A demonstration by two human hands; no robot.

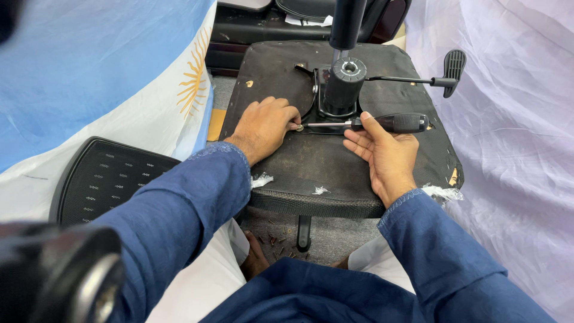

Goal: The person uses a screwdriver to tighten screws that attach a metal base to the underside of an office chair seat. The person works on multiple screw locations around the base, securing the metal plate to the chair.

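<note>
Black and worn, the upturned chair seat (359, 173) is lying bottom-up in front of the person, its metal mechanism plate (326, 107) and gas cylinder (344, 84) pointing toward the camera, a lever with a paddle end (449, 70) sticking out to the right.

From the head camera, the left hand (266, 125) is resting on the seat just beside the plate, its fingertips pressed together around a small bolt (299, 127) at the plate's lower left corner. The right hand (385, 155) is lying palm up, thumb and fingers loosely curled around the black handle of a screwdriver (382, 124); that grip is light, more a cradle than a clamp. The shaft is lying almost flat across the seat, its tip touching the bolt.

To my eye the work in hand is seating the tip in the bolt head. Doing it well would call for lifting the handle so the shaft is standing square to the bolt, closing the right hand firmly, and keeping the left fingers clear of the tip. Whether the tip is truly engaged, I cannot tell.

A mesh chair back (101, 179) is lying at the left on a blue and white cloth (107, 72).
</note>
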